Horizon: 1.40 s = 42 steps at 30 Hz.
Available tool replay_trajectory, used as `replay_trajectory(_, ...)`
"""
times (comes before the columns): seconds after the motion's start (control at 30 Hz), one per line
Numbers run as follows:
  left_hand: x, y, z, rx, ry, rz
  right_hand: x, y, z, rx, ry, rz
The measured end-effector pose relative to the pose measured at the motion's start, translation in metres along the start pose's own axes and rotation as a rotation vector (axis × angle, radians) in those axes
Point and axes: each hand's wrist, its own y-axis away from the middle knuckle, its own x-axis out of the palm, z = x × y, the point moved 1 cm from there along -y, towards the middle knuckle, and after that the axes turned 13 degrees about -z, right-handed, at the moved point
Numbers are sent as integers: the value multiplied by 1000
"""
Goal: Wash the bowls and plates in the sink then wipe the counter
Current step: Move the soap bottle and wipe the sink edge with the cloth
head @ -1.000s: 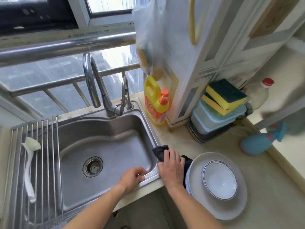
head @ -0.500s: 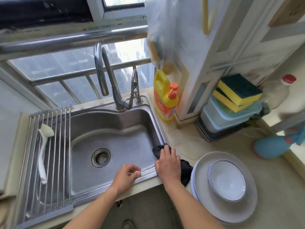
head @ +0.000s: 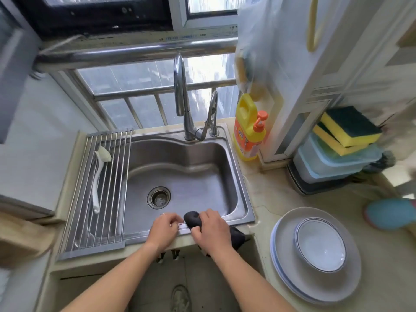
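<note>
Since a second ago the right hand (head: 212, 228) has slid its dark cloth (head: 192, 219) leftward along the sink (head: 238, 167) front rim, fingers curled around it. Left hand (head: 163, 229) rests on the rim, fingers loosely bent, holding nothing. Stacked plates (head: 290, 275) and bowl (head: 319, 246) sit at four o'clock on the beige counter (head: 270, 194); the cloth's long axis runs ten-to-four.

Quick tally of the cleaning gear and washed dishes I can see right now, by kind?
Bowls: 1
Plates: 2, as far as the rims show
Sponges: 2
Dark cloth: 1
Detergent bottle: 1
White brush: 1
Total: 8
</note>
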Motion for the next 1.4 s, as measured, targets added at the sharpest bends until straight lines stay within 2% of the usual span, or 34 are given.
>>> replay_trajectory(0.2, -30, -5, 25, -200, 114, -187, 30, -2, 74, -65, -105, 209)
replay_trajectory(0.4, -53, -24, 41, -225, 113, -16, 38, -4, 87, -117, -140, 208)
replay_trajectory(0.53, -46, -34, 28, -190, 160, 118, 27, 5, 58, -128, -66, 130)
replay_trajectory(0.63, -30, -40, -5, -50, 64, 143, 15, 11, 23, -71, 14, 21)
replay_trajectory(0.77, 3, -44, -53, 148, 24, 166, -7, 15, -31, 100, 175, -154)
replay_trajectory(0.93, 38, -29, -100, 287, 56, 127, -42, 0, -80, 353, 299, -388)
replay_trajectory(1.1, 63, -10, -142, 380, 172, 12, -42, -7, -97, 534, 265, -304)
replay_trajectory(1.2, 80, -4, -175, 375, 239, -4, -44, -3, -100, 477, 263, -272)
replay_trajectory(1.4, 109, 6, -200, 234, 220, 92, -51, 8, -138, 324, 255, -263)
